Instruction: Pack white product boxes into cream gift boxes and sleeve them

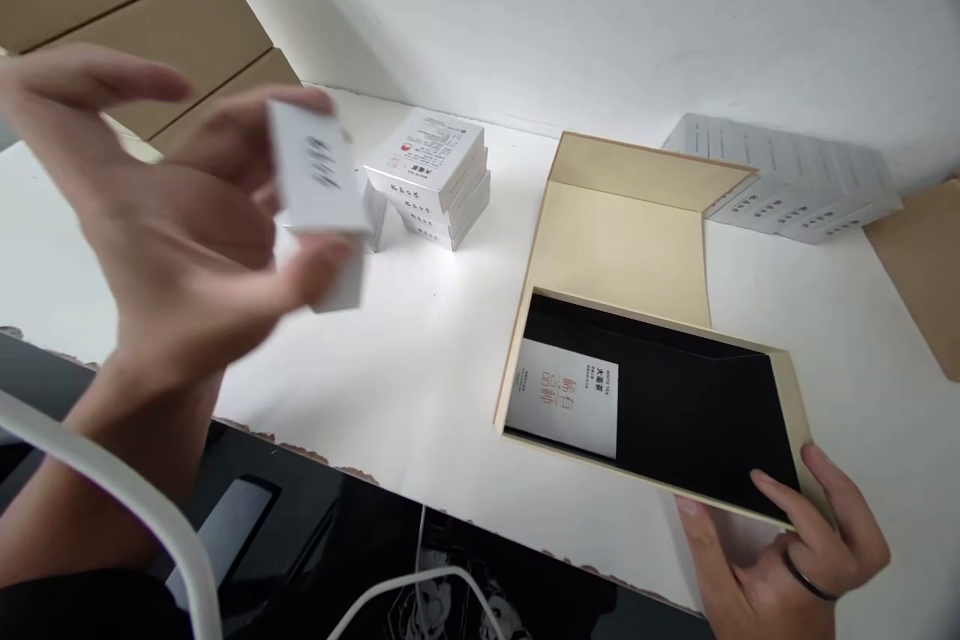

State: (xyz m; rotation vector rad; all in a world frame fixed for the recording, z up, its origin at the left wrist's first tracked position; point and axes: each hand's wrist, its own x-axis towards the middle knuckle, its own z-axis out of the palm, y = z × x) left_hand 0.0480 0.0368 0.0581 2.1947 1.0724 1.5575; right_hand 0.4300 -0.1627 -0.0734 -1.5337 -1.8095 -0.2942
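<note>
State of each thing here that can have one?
Gift box: open, lid folded back, one small white box lying inside at its left end.
Small white box: held up in the left hand, blurred.
Stack of white boxes: closed, on the table.
Right hand: gripping the gift box's near corner.

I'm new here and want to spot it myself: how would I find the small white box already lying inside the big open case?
Start at the white table, then find the large beige gift case with its lid folded back, steadied at the near corner by the right hand. On its black lining, at the left end, lies one small white box. Unlike the stacked white boxes, it shows orange characters.
</note>
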